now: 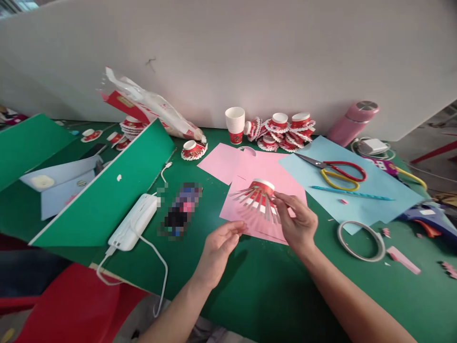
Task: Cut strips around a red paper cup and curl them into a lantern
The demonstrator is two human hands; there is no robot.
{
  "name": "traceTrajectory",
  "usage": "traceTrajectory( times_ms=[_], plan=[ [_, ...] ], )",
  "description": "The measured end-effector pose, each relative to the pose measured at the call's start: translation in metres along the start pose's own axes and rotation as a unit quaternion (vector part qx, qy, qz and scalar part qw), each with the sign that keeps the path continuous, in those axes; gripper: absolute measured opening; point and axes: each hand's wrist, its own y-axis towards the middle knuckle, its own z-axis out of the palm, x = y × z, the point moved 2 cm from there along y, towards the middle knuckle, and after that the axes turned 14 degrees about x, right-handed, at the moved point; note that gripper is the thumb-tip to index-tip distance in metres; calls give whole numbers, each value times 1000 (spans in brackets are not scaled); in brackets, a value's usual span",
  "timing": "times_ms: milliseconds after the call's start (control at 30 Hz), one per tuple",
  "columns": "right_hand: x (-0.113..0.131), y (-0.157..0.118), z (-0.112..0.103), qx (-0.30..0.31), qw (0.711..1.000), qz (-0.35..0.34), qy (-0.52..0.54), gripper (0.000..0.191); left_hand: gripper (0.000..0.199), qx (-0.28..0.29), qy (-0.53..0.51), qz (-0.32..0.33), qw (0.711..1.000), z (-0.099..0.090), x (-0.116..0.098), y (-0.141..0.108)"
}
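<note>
A red and white paper cup [262, 193], its wall cut into many thin strips that fan outward, hangs over pink paper sheets [228, 164]. My right hand [298, 221] pinches it at its right side. Just below and left of the strips is my left hand [222, 245], its thumb and fingers drawn close together; whether a strip tip is between them is too small to tell. Red-handled and yellow-handled scissors [344, 175] and a blue twisted stick [352, 192] lie on light blue paper [321, 157] to the right.
Stacked cups [235, 126] and several cut cups [280, 128] stand at the back beside a pink bottle [357, 119]. A tape roll [361, 241] lies at right. On the left are a phone [183, 209], a white power bank [135, 221] with cable and a green partition [110, 183].
</note>
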Motion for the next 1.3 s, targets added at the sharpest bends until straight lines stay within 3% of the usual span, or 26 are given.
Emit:
traceTrajectory(
  times_ms=[67, 100, 200, 300, 400, 533, 833, 1067, 1300],
  plan=[
    [-3, 1, -2, -20, 999, -24, -32, 23, 24, -36, 185, 29, 982, -22, -9, -12],
    [-4, 1, -3, -24, 998, -36, -50, 24, 23, -70, 286, 56, 954, -36, -14, -17],
    [-7, -1, -1, -12, 993, -70, -93, 27, 28, -185, 547, 127, 807, -80, -29, -24],
    [-9, -4, 1, 14, 990, -91, -105, 30, 42, -235, 698, 58, 674, -115, -32, -23],
    [-9, -6, 3, 31, 990, -100, -96, 34, 51, -223, 761, -43, 608, -130, -28, -22],
    [-7, -9, 5, 50, 989, -108, -88, 40, 54, -213, 774, -98, 588, -129, -24, -22],
    [-6, -10, 5, 54, 988, -118, -84, 43, 58, -200, 770, -124, 593, -130, -23, -17],
    [-7, -10, 6, 50, 988, -118, -90, 40, 61, -231, 763, -122, 592, -132, -32, -23],
    [-7, -10, 6, 49, 988, -118, -92, 41, 57, -225, 755, -116, 605, -128, -34, -36]
  ],
)
